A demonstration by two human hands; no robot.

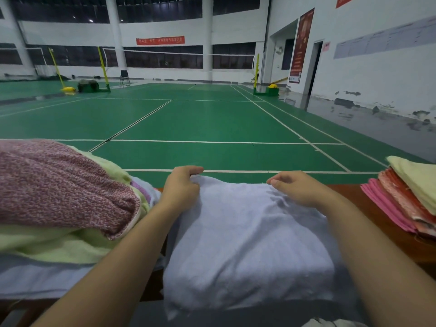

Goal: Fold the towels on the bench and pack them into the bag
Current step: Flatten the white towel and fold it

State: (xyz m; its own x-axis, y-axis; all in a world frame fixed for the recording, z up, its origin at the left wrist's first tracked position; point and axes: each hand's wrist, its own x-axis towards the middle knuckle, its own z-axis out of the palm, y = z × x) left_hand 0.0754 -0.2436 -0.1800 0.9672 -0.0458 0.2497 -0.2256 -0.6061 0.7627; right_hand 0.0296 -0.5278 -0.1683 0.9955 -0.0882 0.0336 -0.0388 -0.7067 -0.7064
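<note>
Green badminton court floor [200,123] with white boundary lines. Net [165,53] strung between yellow posts [103,64], the right-hand post [256,72] standing near the court's right edge. Dark folding chair [124,77] beside the far wall. Red banner [160,40] on the far wall; tall red poster [301,46] beside a dark doorway [315,67] on the right wall.

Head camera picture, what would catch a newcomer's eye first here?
The pale blue towel spread on the bench in the centre draws the eye first, with the left hand and right hand gripping its far edge. A heap of unfolded towels, pink on top, sits to the left, and a neat folded stack sits at the right. Behind it all stretches a green badminton court.
</note>
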